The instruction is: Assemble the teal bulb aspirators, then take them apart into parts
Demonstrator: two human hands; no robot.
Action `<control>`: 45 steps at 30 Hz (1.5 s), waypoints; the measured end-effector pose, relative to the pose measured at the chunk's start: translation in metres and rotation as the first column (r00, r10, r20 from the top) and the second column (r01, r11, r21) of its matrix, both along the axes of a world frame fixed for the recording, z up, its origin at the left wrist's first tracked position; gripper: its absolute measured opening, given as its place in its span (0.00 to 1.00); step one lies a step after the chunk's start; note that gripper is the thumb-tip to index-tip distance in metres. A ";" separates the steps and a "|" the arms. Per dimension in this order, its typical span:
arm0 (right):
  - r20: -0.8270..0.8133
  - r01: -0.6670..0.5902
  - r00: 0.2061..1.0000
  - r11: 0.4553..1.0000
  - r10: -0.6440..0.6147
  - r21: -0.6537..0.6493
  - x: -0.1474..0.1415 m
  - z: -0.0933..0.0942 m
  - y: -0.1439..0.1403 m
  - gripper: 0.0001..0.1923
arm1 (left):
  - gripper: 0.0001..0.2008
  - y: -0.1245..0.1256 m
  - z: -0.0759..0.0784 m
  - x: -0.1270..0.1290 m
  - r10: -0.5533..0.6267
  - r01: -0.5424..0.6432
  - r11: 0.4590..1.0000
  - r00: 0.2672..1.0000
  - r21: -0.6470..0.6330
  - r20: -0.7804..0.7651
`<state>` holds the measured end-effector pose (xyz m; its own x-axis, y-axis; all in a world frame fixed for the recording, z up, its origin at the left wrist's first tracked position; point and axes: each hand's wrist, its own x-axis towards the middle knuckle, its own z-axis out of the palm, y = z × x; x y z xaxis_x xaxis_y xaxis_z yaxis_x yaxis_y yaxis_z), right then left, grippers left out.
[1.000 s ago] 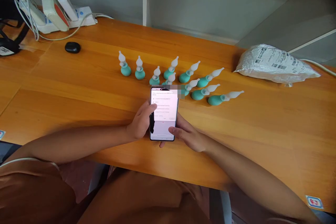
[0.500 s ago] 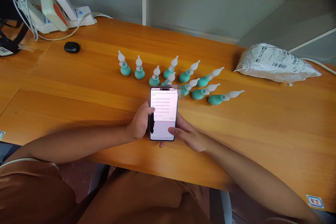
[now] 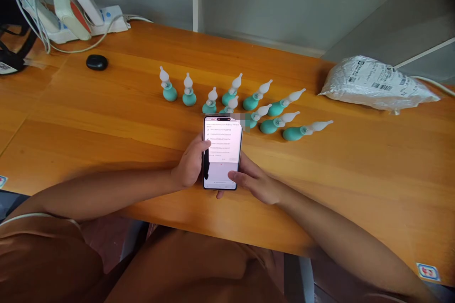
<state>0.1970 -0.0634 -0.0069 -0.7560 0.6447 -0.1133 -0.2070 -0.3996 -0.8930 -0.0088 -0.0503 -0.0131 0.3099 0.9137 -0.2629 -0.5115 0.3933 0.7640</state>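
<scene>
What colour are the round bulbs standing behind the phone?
Teal bulbs with white tips, seen in the head view.

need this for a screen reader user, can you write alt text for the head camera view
Both hands hold a lit phone upright over a wooden table, the left hand at its left edge and the right hand at its lower right. Behind the phone stand about ten teal bulbs with white tips; a white parcel bag lies far right and a power strip far left.

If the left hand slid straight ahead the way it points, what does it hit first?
The left hand grips the phone and points up and away across the table. Straight on, it would likely meet the nearest teal bulbs with white tips just beyond the phone's top edge, though depth is unclear.
</scene>
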 end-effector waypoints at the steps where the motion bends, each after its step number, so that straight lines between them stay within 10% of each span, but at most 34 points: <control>1: 0.006 0.002 1.000 1.000 -0.002 -0.001 0.000 0.000 0.000 0.27 | 0.23 0.000 0.001 0.000 0.000 0.000 1.000 1.000 -0.002 0.003; 45: 0.032 0.031 0.999 0.996 -0.029 -0.079 0.001 -0.005 -0.002 0.30 | 0.25 -0.003 0.005 -0.001 -0.096 0.093 0.994 0.994 0.060 0.051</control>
<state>0.1981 -0.0655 -0.0120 -0.7319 0.6550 -0.1877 -0.1932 -0.4636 -0.8647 -0.0096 -0.0537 -0.0077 0.4080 0.8926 -0.1917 -0.5148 0.3983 0.7591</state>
